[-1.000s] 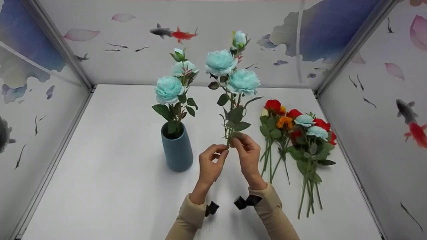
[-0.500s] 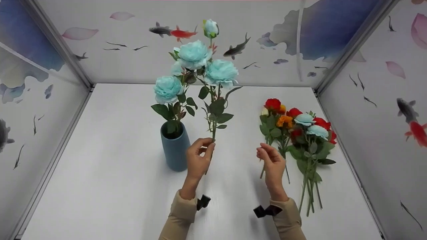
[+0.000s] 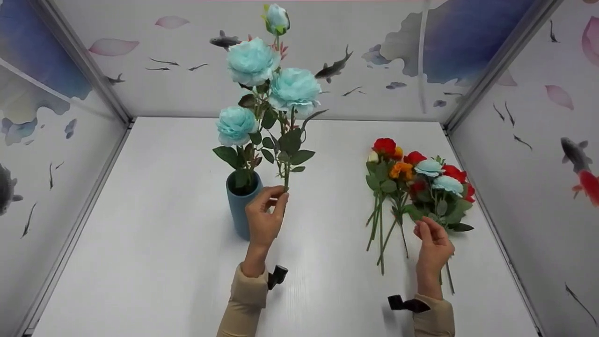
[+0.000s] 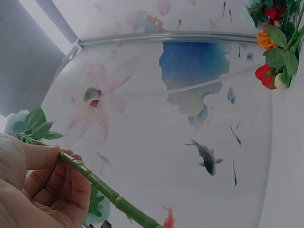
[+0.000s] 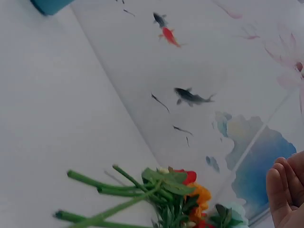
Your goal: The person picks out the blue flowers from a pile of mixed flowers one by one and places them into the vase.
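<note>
My left hand (image 3: 264, 220) pinches the green stem (image 4: 107, 190) of a light-blue artificial peony spray (image 3: 295, 89) between thumb and fingers. The spray stands nearly upright, with two full blooms and a bud on top. Just behind this hand is a blue-grey vase (image 3: 238, 206), partly covered by it. Another light-blue peony spray (image 3: 236, 125) rises from the vase, its upper part hidden by the held one. Over at the right, my right hand (image 3: 435, 245) hovers above the stems of a lying flower bunch (image 3: 447, 185), fingers loosely bent, nothing seen in them.
Beside that bunch lie red and orange artificial flowers (image 3: 401, 170) with their stems toward me. Everything rests on a white table (image 3: 164, 210), enclosed by printed panels (image 3: 299, 28) at the back and sides.
Both hands were at the held spray's stem. My right hand has let go and moved right to the lying flowers, while my left hand has carried the spray left toward the vase.
</note>
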`<state>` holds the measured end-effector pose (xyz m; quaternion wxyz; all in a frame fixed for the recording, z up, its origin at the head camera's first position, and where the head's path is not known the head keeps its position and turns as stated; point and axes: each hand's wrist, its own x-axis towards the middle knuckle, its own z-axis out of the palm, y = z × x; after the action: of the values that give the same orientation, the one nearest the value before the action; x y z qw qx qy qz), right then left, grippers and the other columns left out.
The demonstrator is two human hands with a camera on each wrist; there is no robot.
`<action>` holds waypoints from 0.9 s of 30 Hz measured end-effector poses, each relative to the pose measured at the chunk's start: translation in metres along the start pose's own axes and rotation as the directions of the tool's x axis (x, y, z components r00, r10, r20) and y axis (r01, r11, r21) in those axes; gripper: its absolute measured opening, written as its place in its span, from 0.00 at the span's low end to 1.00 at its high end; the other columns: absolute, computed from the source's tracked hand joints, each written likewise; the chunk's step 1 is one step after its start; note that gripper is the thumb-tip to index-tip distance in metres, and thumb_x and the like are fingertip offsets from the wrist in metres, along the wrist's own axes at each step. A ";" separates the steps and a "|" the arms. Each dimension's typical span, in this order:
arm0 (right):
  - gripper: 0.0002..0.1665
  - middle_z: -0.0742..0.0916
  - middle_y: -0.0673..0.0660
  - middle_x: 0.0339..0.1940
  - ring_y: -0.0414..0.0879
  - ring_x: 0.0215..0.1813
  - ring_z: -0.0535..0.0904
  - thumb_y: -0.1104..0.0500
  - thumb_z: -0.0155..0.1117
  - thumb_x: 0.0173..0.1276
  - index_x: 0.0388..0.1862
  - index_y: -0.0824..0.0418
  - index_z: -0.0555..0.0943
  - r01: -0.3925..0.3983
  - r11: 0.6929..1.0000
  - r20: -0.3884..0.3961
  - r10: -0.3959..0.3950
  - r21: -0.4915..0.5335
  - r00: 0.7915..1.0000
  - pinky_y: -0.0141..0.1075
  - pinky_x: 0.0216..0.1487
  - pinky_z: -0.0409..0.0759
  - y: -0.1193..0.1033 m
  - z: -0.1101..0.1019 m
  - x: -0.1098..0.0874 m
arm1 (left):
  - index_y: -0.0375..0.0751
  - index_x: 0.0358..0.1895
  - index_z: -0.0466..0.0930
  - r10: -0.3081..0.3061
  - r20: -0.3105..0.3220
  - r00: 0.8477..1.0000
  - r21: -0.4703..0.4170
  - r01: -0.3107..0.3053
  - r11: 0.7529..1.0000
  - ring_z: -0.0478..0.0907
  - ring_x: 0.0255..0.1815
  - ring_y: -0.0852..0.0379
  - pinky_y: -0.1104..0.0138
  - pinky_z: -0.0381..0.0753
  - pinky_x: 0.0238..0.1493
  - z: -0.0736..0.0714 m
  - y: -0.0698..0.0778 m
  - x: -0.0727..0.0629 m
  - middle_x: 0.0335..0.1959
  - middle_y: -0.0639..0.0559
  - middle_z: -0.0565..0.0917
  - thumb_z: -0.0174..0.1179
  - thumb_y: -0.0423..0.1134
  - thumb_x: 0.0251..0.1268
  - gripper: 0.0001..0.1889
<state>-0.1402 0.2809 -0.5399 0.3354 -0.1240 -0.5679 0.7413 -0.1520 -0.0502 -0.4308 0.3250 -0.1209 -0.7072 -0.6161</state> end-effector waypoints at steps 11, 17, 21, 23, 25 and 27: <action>0.15 0.86 0.56 0.26 0.42 0.29 0.81 0.72 0.62 0.61 0.41 0.85 0.75 0.032 0.999 -0.065 -0.033 -0.024 0.997 0.27 0.30 0.79 -0.003 -0.032 0.013 | 0.23 0.33 0.80 0.026 -0.040 0.999 0.018 -0.025 1.000 0.79 0.30 0.51 0.66 0.79 0.29 -0.009 0.008 0.016 0.28 0.36 0.82 0.60 0.17 0.52 0.05; 0.15 0.86 0.56 0.25 0.43 0.28 0.81 0.73 0.61 0.61 0.43 0.86 0.75 0.009 0.999 -0.100 -0.014 -0.050 0.995 0.27 0.29 0.79 -0.003 -0.039 0.019 | 0.23 0.33 0.81 0.039 -0.073 0.997 0.018 -0.038 0.999 0.78 0.29 0.56 0.71 0.78 0.30 -0.015 0.001 0.025 0.28 0.37 0.81 0.60 0.18 0.52 0.05; 0.15 0.86 0.55 0.26 0.42 0.28 0.81 0.73 0.61 0.61 0.43 0.85 0.75 0.012 0.996 -0.101 -0.022 -0.092 0.995 0.26 0.30 0.79 -0.003 -0.042 0.020 | 0.24 0.34 0.81 0.062 -0.104 0.993 -0.020 -0.064 0.998 0.77 0.27 0.59 0.73 0.77 0.29 -0.019 -0.014 0.033 0.28 0.37 0.81 0.60 0.18 0.53 0.06; 0.15 0.86 0.56 0.27 0.42 0.28 0.81 0.72 0.62 0.61 0.43 0.84 0.76 0.016 0.994 -0.100 -0.027 -0.104 0.995 0.26 0.31 0.79 -0.003 -0.043 0.020 | 0.25 0.34 0.81 0.082 -0.121 0.989 -0.026 -0.086 0.996 0.77 0.26 0.59 0.74 0.77 0.28 -0.022 -0.015 0.038 0.28 0.37 0.81 0.60 0.19 0.53 0.05; 0.14 0.86 0.56 0.27 0.42 0.28 0.81 0.72 0.62 0.60 0.42 0.83 0.76 0.018 0.994 -0.099 -0.028 -0.103 0.995 0.26 0.31 0.79 -0.004 -0.043 0.020 | 0.25 0.35 0.81 0.104 -0.139 0.985 -0.027 -0.109 0.994 0.77 0.26 0.59 0.73 0.77 0.28 -0.024 -0.014 0.044 0.28 0.38 0.81 0.61 0.20 0.54 0.05; 0.14 0.86 0.56 0.27 0.42 0.28 0.81 0.73 0.62 0.60 0.42 0.84 0.76 0.019 0.995 -0.097 -0.028 -0.095 0.995 0.26 0.31 0.79 -0.006 -0.043 0.019 | 0.24 0.35 0.81 0.125 -0.151 0.981 -0.028 -0.131 0.991 0.78 0.26 0.57 0.73 0.77 0.29 -0.026 -0.011 0.050 0.29 0.39 0.81 0.61 0.21 0.54 0.05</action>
<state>-0.1280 0.3260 -0.5448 0.3652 -0.1691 -0.5864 0.7030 -0.1883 -0.0885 -0.4087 0.4136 -0.1260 -0.6598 -0.6146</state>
